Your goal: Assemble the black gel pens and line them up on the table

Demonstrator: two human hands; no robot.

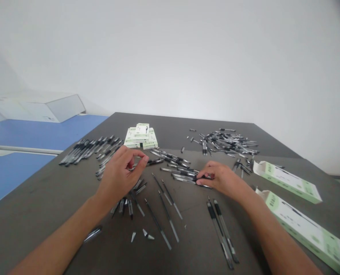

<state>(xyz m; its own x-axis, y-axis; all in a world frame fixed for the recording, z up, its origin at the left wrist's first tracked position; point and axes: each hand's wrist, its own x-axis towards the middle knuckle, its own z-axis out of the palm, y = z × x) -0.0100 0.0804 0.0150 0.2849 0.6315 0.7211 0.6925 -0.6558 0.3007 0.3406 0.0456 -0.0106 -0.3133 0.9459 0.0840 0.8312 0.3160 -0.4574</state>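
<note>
My left hand [121,173] hovers over the dark table [43,206], fingers pinched on a black pen barrel [155,161] that sticks out to the right. My right hand [220,176] lies low on the table, its fingertips closed on a pen [187,179] in the loose heap of pens [175,164] between the hands. Thin ink refills [164,208] and small metal tips [147,235] lie in front of me. Two assembled pens [221,229] lie by my right forearm.
A row of finished pens [86,149] lies at the left. White-green small boxes [141,136] are stacked at the back centre. A pile of pen parts [227,141] sits back right. Two open long boxes [284,179] [307,227] lie at the right edge.
</note>
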